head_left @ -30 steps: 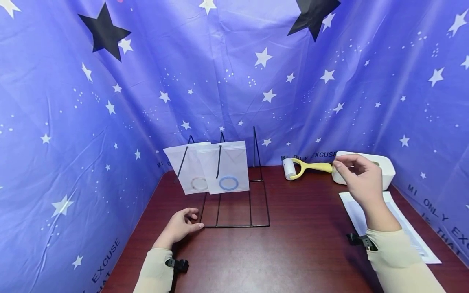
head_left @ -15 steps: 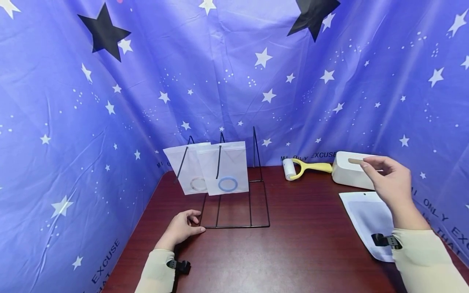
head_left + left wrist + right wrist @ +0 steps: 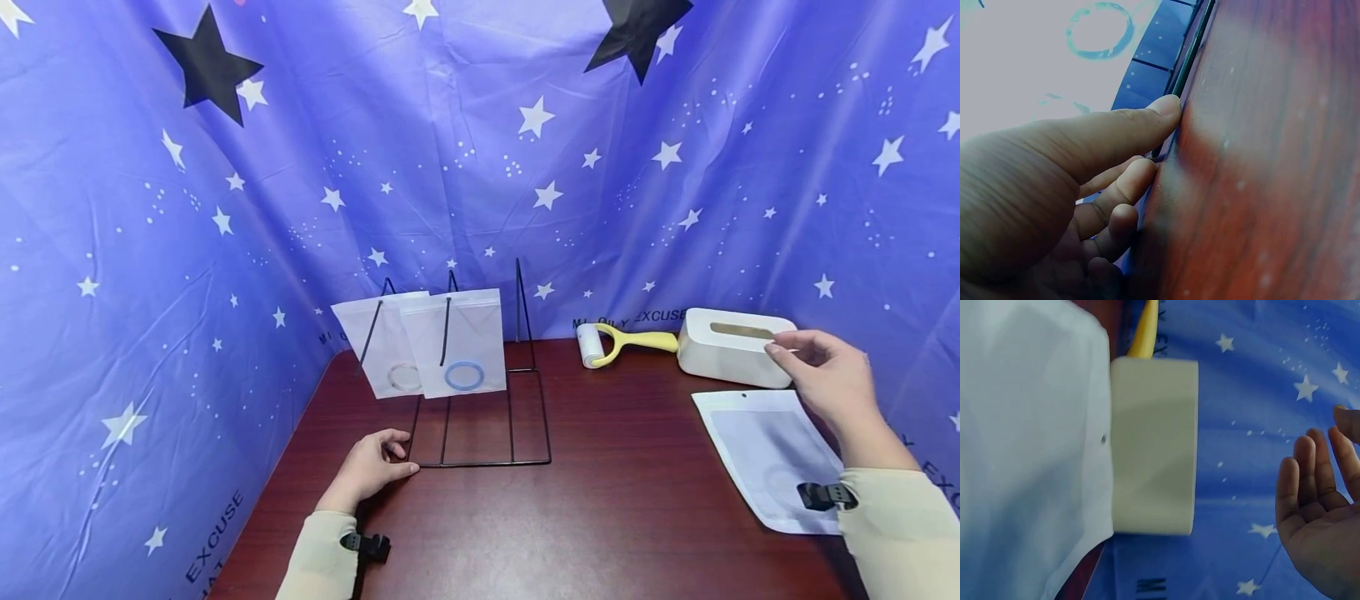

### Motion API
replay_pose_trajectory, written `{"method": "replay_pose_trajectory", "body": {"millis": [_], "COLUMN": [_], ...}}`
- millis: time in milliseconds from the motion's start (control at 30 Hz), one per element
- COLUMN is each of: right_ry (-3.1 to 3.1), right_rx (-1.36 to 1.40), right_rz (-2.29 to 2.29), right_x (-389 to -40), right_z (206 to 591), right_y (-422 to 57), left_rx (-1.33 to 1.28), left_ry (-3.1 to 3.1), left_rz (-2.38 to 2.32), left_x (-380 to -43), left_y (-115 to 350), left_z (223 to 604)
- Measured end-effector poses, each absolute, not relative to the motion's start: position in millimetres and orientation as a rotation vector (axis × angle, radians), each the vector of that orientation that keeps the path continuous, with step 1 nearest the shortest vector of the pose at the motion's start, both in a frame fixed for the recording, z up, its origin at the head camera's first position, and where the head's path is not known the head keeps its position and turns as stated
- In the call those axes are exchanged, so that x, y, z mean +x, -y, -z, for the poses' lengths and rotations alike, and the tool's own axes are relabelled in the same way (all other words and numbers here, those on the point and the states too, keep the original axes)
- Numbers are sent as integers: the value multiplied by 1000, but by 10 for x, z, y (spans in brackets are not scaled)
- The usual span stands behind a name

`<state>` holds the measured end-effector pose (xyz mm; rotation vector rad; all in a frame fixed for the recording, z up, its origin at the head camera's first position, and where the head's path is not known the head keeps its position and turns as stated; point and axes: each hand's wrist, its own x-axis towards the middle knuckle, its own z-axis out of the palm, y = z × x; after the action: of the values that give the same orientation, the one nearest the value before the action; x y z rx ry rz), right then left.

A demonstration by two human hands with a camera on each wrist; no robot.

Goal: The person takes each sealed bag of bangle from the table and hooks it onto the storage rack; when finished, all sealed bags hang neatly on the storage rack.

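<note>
The loose bag point(image 3: 750, 442) lay flat at three o'clock on the table point(image 3: 600, 517), its holed top edge near the box point(image 3: 712, 362) at two o'clock. It was probably light, limp and slick, best pinched at that edge beside the hole (a faint ring seemed to show inside). The right hand point(image 3: 832, 379) hovered above it, thumb and fingers slightly parted, holding nothing.

At eleven o'clock stood the rack point(image 3: 480, 464), two white bags point(image 3: 476, 337) hanging from its hooks; its thin wire looked stiff but light, likely steadiest held low at a corner. There the left hand point(image 3: 367, 468) pinched it, thumb on the wire, fingers curled.

The tabletop was glossy reddish wood; a roller point(image 3: 649, 340) lay at one o'clock, and a starry blue curtain point(image 3: 450, 125) enclosed everything.
</note>
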<state>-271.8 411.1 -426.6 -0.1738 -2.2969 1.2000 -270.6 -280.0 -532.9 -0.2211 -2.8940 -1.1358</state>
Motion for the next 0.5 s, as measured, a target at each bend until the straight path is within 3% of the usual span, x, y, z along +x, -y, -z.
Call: {"method": "replay_pose_trajectory", "body": {"millis": [500], "right_ry": [2610], "right_rx": [-3], "right_rz": [-1130], "right_x": [-2790], "right_z": [4475], "right_y": [-4491], "left_rx": [-203], "left_ry": [2909], "left_rz": [1123], "left_x": [-2721], "left_y": [2812], "left_z": [5346]}}
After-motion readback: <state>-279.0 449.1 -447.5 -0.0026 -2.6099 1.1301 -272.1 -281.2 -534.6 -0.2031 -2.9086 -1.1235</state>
